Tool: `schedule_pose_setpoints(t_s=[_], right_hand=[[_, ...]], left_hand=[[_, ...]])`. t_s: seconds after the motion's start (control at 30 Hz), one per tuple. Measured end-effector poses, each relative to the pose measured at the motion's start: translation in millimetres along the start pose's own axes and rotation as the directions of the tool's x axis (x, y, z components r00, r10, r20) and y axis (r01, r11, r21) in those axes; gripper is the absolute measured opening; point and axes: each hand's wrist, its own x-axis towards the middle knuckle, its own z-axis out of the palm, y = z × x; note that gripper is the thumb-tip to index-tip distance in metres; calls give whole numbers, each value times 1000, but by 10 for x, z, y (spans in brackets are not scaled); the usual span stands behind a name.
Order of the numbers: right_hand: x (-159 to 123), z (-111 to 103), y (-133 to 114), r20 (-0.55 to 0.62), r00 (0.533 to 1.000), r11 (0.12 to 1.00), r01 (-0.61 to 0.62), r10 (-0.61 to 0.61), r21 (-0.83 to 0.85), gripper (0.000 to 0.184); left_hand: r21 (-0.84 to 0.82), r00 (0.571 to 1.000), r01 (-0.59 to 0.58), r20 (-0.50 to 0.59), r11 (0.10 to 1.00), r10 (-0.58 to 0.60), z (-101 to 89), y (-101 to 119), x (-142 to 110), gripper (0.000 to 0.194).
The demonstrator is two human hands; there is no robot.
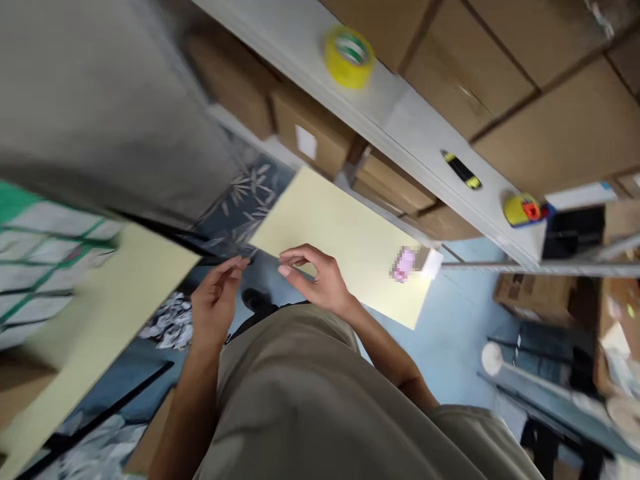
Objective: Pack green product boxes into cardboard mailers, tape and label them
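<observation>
My left hand (216,301) is raised in front of my body, its fingers bent and the thumb drawn in against them; no object shows in it. To its right is my right hand (320,277), with thumb and fingers curved and a gap between them. Nothing is held in that gap. Beneath the right hand, as seen from above, is a pale yellow tabletop (345,230). I cannot tell whether the hand touches it. A small pink item (404,264), pixelated, lies toward the board's right end beside a white piece (431,264).
A grey shelf (400,127) crosses above, bearing yellow tape (350,57), a black-and-yellow cutter (461,170) and a tape dispenser (523,210). Cardboard boxes (450,80) stand behind it. On the left, another pale yellow tabletop (145,267) carries green-strapped white bundles (45,260).
</observation>
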Motion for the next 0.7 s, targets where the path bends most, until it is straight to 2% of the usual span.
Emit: schedule_pose_setpoints(t_s=[0.13, 0.23, 0.3, 0.37, 0.43, 0.5, 0.53, 0.57, 0.6, 0.7], right_hand=[[295, 1055, -517, 232, 970, 996, 54, -68, 64, 24], [458, 1898, -665, 358, 928, 992, 69, -102, 102, 18], [517, 2425, -705, 434, 895, 992, 53, -98, 115, 16], [537, 2867, -742, 506, 859, 994, 31, -79, 103, 18], [544, 3206, -788, 560, 827, 997, 23, -60, 73, 20], [563, 3461, -833, 588, 807, 999, 30, -50, 43, 22], [580, 3568, -850, 594, 803, 999, 39, -49, 30, 23], [602, 3666, -860, 596, 801, 999, 49, -52, 20, 23], [627, 3757, -864, 595, 802, 998, 59, -55, 12, 23], [711, 3986, -844, 579, 813, 997, 77, -61, -3, 23]], left_hand=[[-33, 968, -31, -250, 999, 22, -1102, -187, 40, 59], [-10, 897, -43, -441, 999, 34, -2006, -386, 3, 60], [68, 803, -36, -591, 997, 69, -2569, -542, -92, 57], [184, 688, 13, -715, 983, 125, -3042, -701, -210, 54], [262, 584, 102, -797, 960, 156, -3409, -854, -278, 55], [273, 523, 177, -840, 946, 144, -3678, -985, -239, 63], [272, 514, 196, -846, 942, 137, -3780, -1033, -175, 69], [279, 525, 202, -840, 939, 137, -3862, -1062, -85, 73], [299, 554, 197, -820, 934, 145, -3924, -1070, 26, 76], [428, 695, 170, -691, 887, 200, -3992, -971, 415, 81]])
